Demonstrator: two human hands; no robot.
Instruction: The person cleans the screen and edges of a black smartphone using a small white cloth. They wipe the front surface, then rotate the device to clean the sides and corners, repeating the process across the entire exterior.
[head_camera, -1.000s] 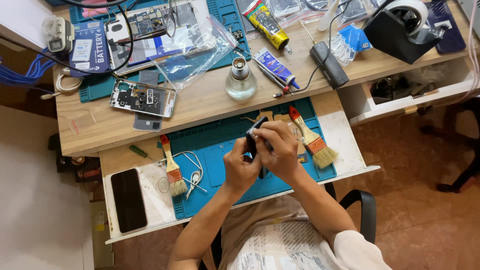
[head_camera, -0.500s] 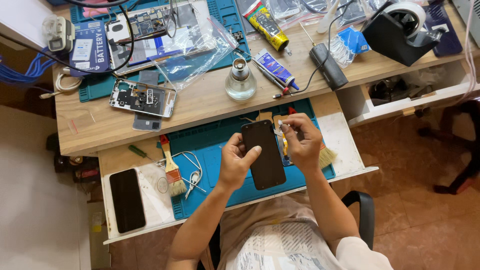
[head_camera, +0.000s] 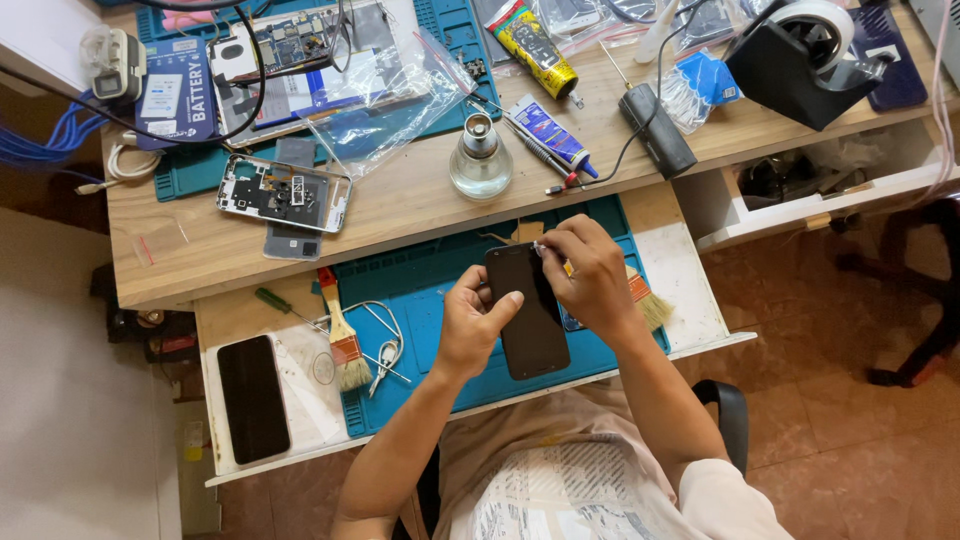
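A dark phone (head_camera: 530, 312) is held screen-up above the blue work mat (head_camera: 420, 300) on the pull-out surface (head_camera: 690, 290). The left hand (head_camera: 472, 322) is closed around the phone's left edge, with the thumb laid across the glass. The right hand (head_camera: 590, 275) is closed at the phone's upper right corner, where a small pale item is pinched between the fingertips; what that item is cannot be told.

2 brushes are noted on the mat: 1 with a red ferrule (head_camera: 340, 340) to the left of the hands, and 1 (head_camera: 650, 305) partly hidden under the right hand. A green-handled screwdriver (head_camera: 275, 300) and a white cable (head_camera: 385, 345) lie beside the left brush. A second dark phone (head_camera: 253, 397) lies flat at the far left of the pull-out surface, well apart from the hands.

On the upper surface (head_camera: 400, 210), a glass bottle (head_camera: 480, 160), an opened phone frame (head_camera: 285, 193), a glue tube (head_camera: 548, 132) and a black tape dispenser (head_camera: 795, 60) are recorded.
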